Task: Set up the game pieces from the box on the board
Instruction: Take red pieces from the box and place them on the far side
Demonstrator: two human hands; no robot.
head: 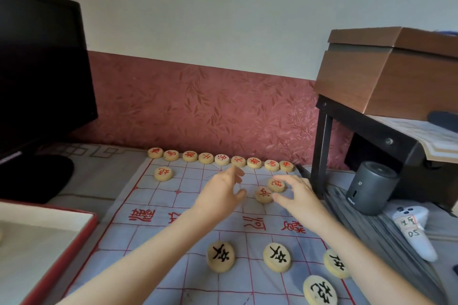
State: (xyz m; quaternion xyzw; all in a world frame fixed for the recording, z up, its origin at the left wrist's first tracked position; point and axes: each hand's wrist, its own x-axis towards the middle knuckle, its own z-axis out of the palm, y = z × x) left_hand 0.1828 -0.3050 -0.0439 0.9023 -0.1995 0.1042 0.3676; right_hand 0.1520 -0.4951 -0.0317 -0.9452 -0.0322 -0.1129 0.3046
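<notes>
A pale cloth board (158,208) with red grid lines lies on the table. Along its far edge runs a row of several wooden discs with red characters (221,159). One red-marked disc (163,173) sits alone at the far left. Two red-marked discs (275,185) (264,195) lie close together at the far right. My right hand (296,193) hovers over them, fingers spread, thumb near the closer disc. My left hand (224,188) is just left of them, fingers apart, holding nothing visible. Black-marked discs (220,256) (276,257) lie near me.
A red-rimmed box tray (74,235) sits at the near left. A black monitor (42,69) stands at the far left. On the right are a black shelf frame (322,141) bearing a brown box (386,74), a grey cylinder (370,187) and a white controller (414,230).
</notes>
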